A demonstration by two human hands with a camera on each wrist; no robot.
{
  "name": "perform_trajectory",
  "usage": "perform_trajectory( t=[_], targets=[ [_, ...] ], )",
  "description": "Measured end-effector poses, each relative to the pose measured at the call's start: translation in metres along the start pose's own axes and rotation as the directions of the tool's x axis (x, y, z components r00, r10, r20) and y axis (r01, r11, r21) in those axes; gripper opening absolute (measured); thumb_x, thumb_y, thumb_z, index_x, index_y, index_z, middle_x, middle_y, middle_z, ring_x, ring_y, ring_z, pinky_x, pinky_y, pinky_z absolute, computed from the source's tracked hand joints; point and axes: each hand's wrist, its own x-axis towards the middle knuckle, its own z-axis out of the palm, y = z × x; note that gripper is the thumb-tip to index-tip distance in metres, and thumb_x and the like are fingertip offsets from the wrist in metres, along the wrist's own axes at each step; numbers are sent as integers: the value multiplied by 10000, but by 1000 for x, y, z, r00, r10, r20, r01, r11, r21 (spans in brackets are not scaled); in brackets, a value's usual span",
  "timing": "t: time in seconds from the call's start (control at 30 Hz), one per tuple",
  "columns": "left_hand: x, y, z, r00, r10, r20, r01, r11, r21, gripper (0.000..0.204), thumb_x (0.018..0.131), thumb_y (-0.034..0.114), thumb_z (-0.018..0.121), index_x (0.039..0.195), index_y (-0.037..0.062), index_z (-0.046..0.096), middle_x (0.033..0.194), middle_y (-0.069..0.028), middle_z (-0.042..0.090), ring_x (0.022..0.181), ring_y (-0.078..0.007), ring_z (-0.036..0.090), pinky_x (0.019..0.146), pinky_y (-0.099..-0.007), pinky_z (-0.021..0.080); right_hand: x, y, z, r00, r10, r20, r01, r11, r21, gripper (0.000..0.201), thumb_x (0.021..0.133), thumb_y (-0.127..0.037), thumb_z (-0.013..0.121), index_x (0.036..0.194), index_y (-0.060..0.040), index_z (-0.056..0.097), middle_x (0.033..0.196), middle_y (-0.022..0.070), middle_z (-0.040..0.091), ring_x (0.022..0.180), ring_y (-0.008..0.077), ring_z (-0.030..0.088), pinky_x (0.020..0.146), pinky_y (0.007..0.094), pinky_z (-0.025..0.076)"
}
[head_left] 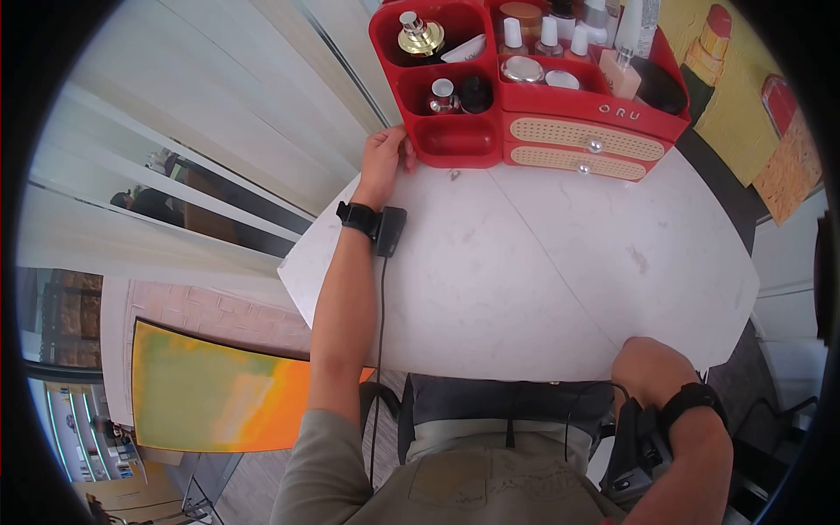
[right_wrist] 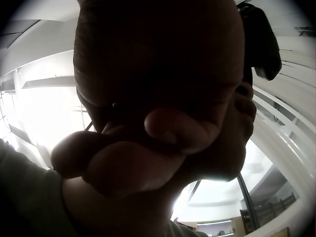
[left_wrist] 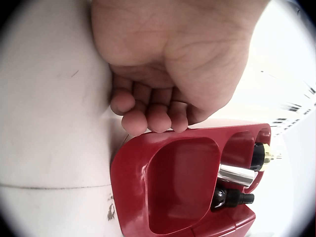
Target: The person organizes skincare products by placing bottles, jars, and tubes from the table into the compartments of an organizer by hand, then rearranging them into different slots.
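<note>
A red cosmetics organizer (head_left: 455,160) stands at the back of the white table, with open compartments on top and two woven-front drawers (head_left: 586,138). My left hand (head_left: 382,162) is at its front left corner. In the left wrist view the bent fingers (left_wrist: 159,121) of that hand rest right at the organizer's (left_wrist: 133,170) side wall, and nothing shows in the palm. My right hand (head_left: 652,363) is at the table's front right edge, its fingers hidden from the head view. Dark in the right wrist view, its fingers (right_wrist: 131,168) hang loosely curled around nothing visible.
Perfume (head_left: 420,37), nail polish bottles (head_left: 549,35) and a foundation bottle (head_left: 619,74) stand in the organizer. The white tabletop (head_left: 525,262) spreads between the hands. Pale curtains (head_left: 219,114) hang at the left; an orange and green panel (head_left: 219,385) lies below them.
</note>
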Motion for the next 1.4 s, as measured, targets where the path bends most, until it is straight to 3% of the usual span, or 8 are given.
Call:
perform_trajectory(
  t=[0.17, 0.5, 0.53, 0.57, 0.67, 1.07, 1.13, 1.4],
  targets=[
    [-1, 2, 2, 1000, 5, -4, -5, 1000, 14, 397, 1038, 208, 513, 670, 58, 527, 608, -65, 570, 520, -170, 535, 531, -311, 426, -7, -45, 29, 1000, -5, -1, 5, 1000, -12, 429, 840, -225, 616, 1226, -42, 656, 1174, 142, 655, 1067, 266, 583, 948, 326, 457],
    [-1, 4, 3, 1000, -6, -15, 6, 1000, 14, 397, 1036, 207, 514, 667, 62, 529, 611, -67, 574, 529, -170, 542, 533, -309, 424, 5, 26, -14, 1000, -9, -4, 9, 999, -42, 431, 835, -219, 617, 1226, -41, 656, 1172, 142, 656, 1065, 267, 585, 946, 326, 458],
    [-2, 3, 3, 1000, -9, -29, 10, 1000, 28, 394, 1035, 207, 516, 669, 62, 529, 611, -67, 573, 530, -170, 543, 533, -309, 424, 3, 14, -6, 1000, -6, -4, 6, 999, -48, 431, 835, -218, 617, 1226, -41, 656, 1172, 142, 656, 1065, 267, 585, 946, 326, 458],
    [-1, 2, 3, 999, -13, -29, 14, 1000, 27, 394, 1035, 207, 516, 669, 62, 529, 611, -67, 573, 530, -170, 543, 533, -309, 424, -5, -57, 39, 1000, -5, -5, 5, 999, -52, 432, 834, -218, 618, 1226, -41, 656, 1172, 142, 656, 1065, 267, 585, 946, 326, 458],
    [0, 1, 1, 999, -17, -31, 17, 1000, 26, 383, 1032, 204, 519, 677, 61, 530, 617, -65, 573, 536, -170, 545, 538, -310, 422, -5, -63, 44, 1000, -7, -6, 6, 998, -64, 433, 833, -216, 618, 1226, -41, 656, 1171, 143, 657, 1064, 268, 586, 945, 326, 458],
    [0, 1, 0, 1000, 2, 2, -2, 1000, 13, 383, 1035, 211, 522, 685, 55, 523, 609, -62, 559, 529, -169, 534, 537, -315, 422, -6, -52, 40, 1000, -31, -5, 30, 995, -96, 436, 827, -209, 619, 1227, -40, 656, 1169, 143, 658, 1061, 269, 587, 943, 326, 460],
    [0, 1, 1, 1000, 4, 0, -4, 1000, 10, 387, 1036, 213, 524, 682, 57, 520, 605, -61, 559, 525, -168, 532, 532, -314, 420, 4, 20, -8, 999, -35, -4, 34, 994, -100, 436, 826, -207, 619, 1227, -39, 657, 1169, 143, 658, 1061, 269, 588, 943, 326, 460],
    [-1, 1, 2, 1000, 6, -1, -6, 1000, 2, 389, 1036, 211, 526, 677, 59, 517, 603, -63, 560, 526, -166, 534, 530, -311, 418, 6, 35, -18, 999, -51, -3, 50, 992, -113, 439, 822, -202, 620, 1227, -39, 657, 1167, 144, 659, 1059, 270, 589, 941, 326, 461]
  ],
)
